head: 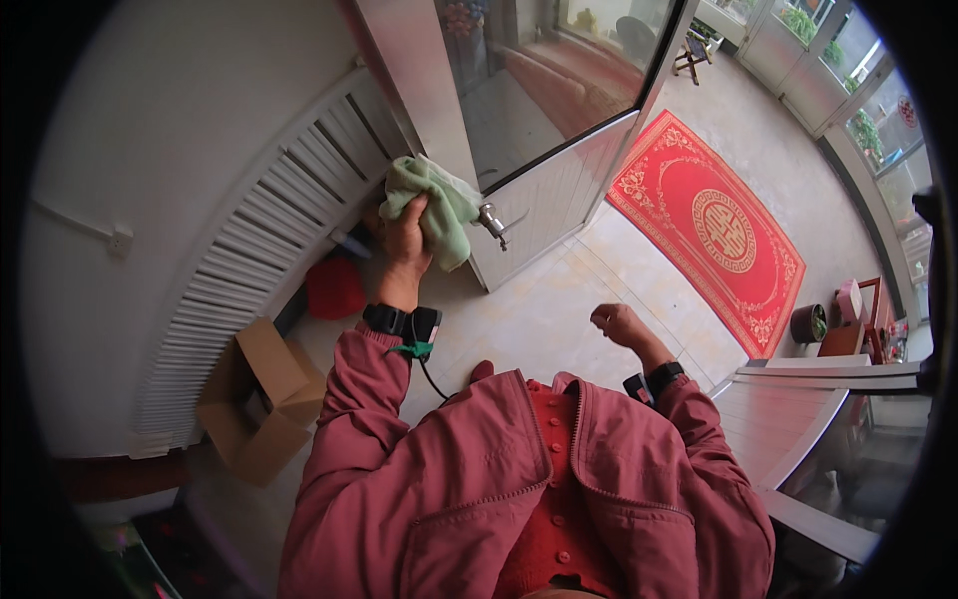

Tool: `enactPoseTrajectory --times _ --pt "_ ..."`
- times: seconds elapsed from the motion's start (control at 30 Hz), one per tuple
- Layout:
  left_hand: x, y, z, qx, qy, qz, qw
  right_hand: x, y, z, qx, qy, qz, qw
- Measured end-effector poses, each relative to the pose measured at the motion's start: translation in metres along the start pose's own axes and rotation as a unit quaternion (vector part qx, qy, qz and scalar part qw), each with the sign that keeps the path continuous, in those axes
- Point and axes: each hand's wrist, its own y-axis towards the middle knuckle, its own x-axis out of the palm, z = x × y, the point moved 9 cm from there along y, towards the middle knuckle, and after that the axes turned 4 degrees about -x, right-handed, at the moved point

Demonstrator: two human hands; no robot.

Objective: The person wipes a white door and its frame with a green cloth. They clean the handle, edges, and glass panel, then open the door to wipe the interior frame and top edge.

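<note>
A pale green cloth (438, 206) is bunched in my left hand (408, 239), pressed near the edge of the glass-and-panel door (550, 191). The cloth lies just left of the metal door handle (490, 219), where a key appears to hang at the lock. My right hand (623, 326) hovers over the tiled floor with its fingers loosely curled, and no object shows in it. Each wrist wears a black strap with a small device.
A white radiator (247, 254) runs along the left wall. Below it are a red object (334, 288) and an opened cardboard box (258, 404). Beyond the doorway lies a red patterned rug (711, 224). A folding stool (692, 58) and a potted plant (808, 323) stand farther off.
</note>
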Motion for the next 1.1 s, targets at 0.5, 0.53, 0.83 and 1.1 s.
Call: enactPoseTrajectory --times 0.5,0.53,0.83,1.1 --pt "0.081 -0.037 0.012 0.070 0.380 -0.175 0.906 -0.011 0.083 -0.292 -0.260 0.402 0.034 0.877" --pt "0.088 -0.040 0.016 0.084 0.386 -0.209 0.895 -0.007 0.082 -0.298 -0.286 0.423 0.030 0.860" --pt "0.103 -0.039 0.093 0.174 0.391 -0.320 0.845 -0.020 0.104 -0.314 -0.304 0.503 0.130 0.799" --pt "0.194 0.016 0.198 0.536 0.352 -0.262 0.721 -0.057 0.091 -0.319 -0.250 0.126 0.310 0.909"
